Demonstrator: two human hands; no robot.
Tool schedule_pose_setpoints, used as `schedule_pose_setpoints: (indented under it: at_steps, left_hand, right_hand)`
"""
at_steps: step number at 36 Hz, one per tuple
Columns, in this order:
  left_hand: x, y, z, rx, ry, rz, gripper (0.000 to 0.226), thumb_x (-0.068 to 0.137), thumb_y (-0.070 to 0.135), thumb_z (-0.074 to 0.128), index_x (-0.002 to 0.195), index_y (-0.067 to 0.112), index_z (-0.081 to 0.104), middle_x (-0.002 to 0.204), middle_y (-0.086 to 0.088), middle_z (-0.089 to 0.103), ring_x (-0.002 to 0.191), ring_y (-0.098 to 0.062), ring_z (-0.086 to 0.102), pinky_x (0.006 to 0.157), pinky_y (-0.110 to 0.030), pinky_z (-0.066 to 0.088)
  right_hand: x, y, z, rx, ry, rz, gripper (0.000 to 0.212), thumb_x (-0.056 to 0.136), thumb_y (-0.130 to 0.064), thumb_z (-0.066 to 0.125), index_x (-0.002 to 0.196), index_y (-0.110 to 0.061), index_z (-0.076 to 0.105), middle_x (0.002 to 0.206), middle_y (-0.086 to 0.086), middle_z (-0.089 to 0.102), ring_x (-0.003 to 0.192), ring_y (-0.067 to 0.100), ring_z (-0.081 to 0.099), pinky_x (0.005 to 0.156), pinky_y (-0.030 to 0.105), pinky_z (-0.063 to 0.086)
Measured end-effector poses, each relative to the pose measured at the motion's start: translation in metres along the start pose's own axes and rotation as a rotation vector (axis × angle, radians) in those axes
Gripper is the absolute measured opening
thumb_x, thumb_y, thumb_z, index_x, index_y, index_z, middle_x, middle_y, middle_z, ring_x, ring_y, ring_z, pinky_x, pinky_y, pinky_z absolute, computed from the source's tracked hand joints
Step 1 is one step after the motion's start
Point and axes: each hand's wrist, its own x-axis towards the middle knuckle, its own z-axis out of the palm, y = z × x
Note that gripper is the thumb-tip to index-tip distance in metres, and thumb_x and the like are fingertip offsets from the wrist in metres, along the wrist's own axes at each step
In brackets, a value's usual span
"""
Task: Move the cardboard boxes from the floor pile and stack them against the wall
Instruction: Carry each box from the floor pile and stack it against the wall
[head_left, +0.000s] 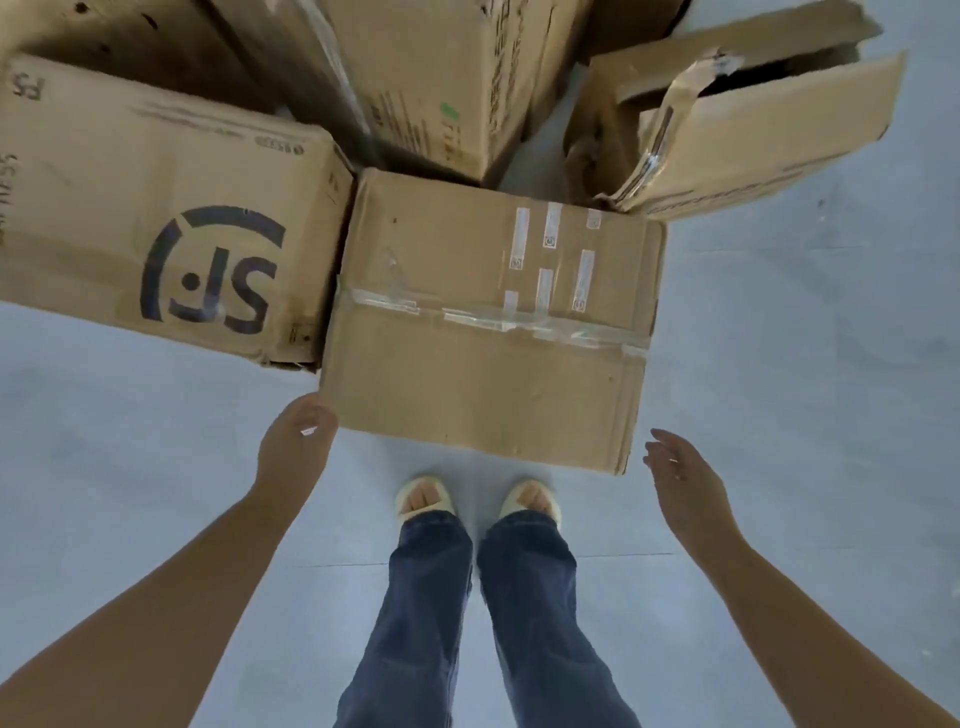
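Between the two hands, just ahead of the feet: a taped cardboard box (488, 322), closed, flaps sealed with clear tape across the middle, a few small white label strips on the top. Contents not visible.

Left hand (297, 441) at the near left corner of this box, fingers pointing down past the edge; touching or only very close, cannot tell. Fingers hidden behind the back of the hand, so curled or straight cannot be told. Nothing seen held.

Right hand (680, 478) just beside the near right corner, apart from the cardboard, fingers spread and relaxed, holding nothing.

Ahead of the left hand, touching the left side of the taped box: a bigger SF-logo box (171, 218), closed, black printed mark on the top, inside not visible.

Farther ahead, beyond the taped box: a tall printed box (441, 83), also shut.

Ahead of the right hand: a torn open box (743, 130), flaps bent and ripped, loose tape hanging, dark inside; contents cannot be told.

All on a pale grey floor (805, 338). Below the hands, blue jeans (519, 597) and cream sandals (423, 496).
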Motion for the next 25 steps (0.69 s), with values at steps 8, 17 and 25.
schedule_pose_setpoints:
  at_steps: [8,17,25]
  left_hand:
    - [0.111,-0.068,0.06,-0.064,0.01,-0.249,0.053,0.097,0.029,0.049,0.145,0.011,0.035,0.146,-0.004,0.039,0.124,-0.023,0.04,0.101,-0.038,0.032]
    - [0.129,-0.09,0.061,-0.368,0.014,-0.232,0.051,0.096,0.032,0.054,0.142,0.017,0.039,0.134,0.008,0.045,0.12,-0.015,0.042,0.108,-0.048,0.037]
    - [0.07,-0.049,0.019,-0.546,-0.015,-0.167,0.041,0.097,0.02,0.053,0.137,0.016,0.048,0.122,0.01,0.053,0.12,-0.016,0.047,0.094,-0.057,0.045]
  right_hand:
    - [0.108,0.056,0.074,0.081,0.004,0.183,0.052,0.099,-0.038,0.039,0.144,-0.015,0.03,0.134,0.004,0.048,0.108,0.022,0.05,0.082,0.033,0.037]
    - [0.115,0.077,0.093,0.452,0.058,0.257,0.024,0.098,-0.033,0.045,0.12,-0.023,0.043,0.111,-0.008,0.051,0.109,0.02,0.049,0.096,0.043,0.046]
    - [0.067,0.039,0.025,0.547,0.141,0.25,0.042,0.102,-0.019,0.04,0.144,-0.024,0.04,0.14,-0.007,0.044,0.125,0.02,0.042,0.102,0.055,0.039]
